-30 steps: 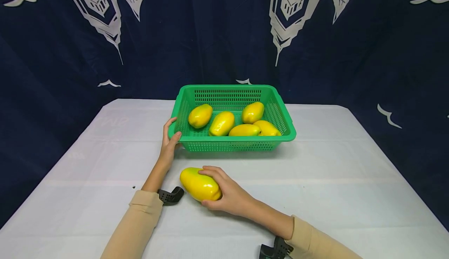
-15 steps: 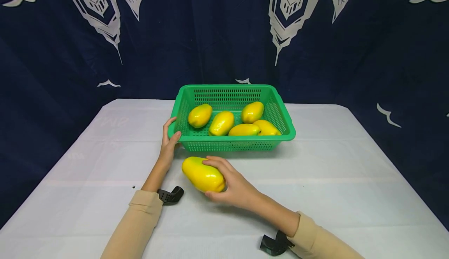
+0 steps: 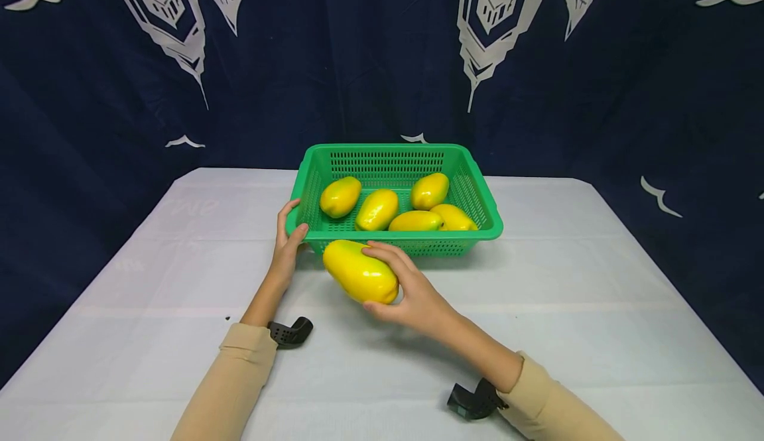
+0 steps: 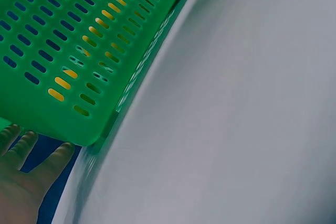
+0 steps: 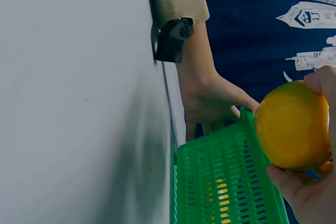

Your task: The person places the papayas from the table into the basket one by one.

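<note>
My right hand (image 3: 412, 295) grips a glossy yellow mango (image 3: 358, 272) from its right side, thumb below and fingers over the top. The mango is raised off the table just in front of the green plastic basket (image 3: 394, 236) and overlaps its front wall in the head view. In the right wrist view, the mango (image 5: 291, 127) shows its rounded end between thumb and fingers. My left hand (image 3: 285, 249) holds the basket's left front corner at the rim, thumb toward the front and fingers along the side. Several more mangoes (image 3: 377, 210) lie inside the basket.
A white cloth covers the table (image 3: 567, 282). Behind it hangs a dark blue curtain (image 3: 358, 83) with white building shapes. Black wrist cameras sit on both arms, the left one (image 3: 290, 333) close to the tabletop.
My right hand has lifted the mango off the table and carried it forward and slightly right, toward the basket's front. The left hand and the basket have stayed in place.
</note>
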The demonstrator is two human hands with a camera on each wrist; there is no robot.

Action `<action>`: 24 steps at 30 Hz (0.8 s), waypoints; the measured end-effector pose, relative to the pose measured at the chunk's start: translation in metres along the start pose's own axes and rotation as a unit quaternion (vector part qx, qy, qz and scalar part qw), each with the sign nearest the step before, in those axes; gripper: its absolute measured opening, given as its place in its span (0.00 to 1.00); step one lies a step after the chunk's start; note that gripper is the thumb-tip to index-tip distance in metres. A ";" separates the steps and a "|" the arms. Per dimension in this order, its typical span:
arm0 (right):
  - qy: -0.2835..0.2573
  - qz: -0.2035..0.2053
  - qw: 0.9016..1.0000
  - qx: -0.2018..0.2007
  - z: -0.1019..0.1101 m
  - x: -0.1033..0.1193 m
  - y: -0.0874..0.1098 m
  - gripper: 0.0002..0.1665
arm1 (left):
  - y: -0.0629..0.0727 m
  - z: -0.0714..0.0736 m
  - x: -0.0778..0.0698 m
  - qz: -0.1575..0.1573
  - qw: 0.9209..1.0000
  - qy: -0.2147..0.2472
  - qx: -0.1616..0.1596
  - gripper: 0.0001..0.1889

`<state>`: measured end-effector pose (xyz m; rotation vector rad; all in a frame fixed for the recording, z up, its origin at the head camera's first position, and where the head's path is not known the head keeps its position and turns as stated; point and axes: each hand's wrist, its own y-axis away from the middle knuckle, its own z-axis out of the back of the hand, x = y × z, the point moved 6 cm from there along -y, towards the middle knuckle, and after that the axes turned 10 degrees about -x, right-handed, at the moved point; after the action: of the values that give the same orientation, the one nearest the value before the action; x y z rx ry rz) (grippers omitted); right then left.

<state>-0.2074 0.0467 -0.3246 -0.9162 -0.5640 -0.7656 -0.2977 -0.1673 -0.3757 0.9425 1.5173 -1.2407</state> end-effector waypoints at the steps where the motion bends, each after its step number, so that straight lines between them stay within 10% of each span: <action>1: -0.003 -0.001 1.000 -0.004 0.003 0.000 -0.001 0.39 | 0.000 0.000 0.000 0.000 1.000 -0.001 0.000 0.31; 24: -0.003 -0.040 0.991 -0.128 0.071 -0.021 -0.024 0.41 | 0.001 0.000 0.001 0.015 1.000 -0.002 -0.001 0.30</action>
<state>-0.2476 0.1056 -0.2925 -1.1385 -0.5178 -0.9227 -0.2973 -0.1670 -0.3769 0.9573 1.4949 -1.2185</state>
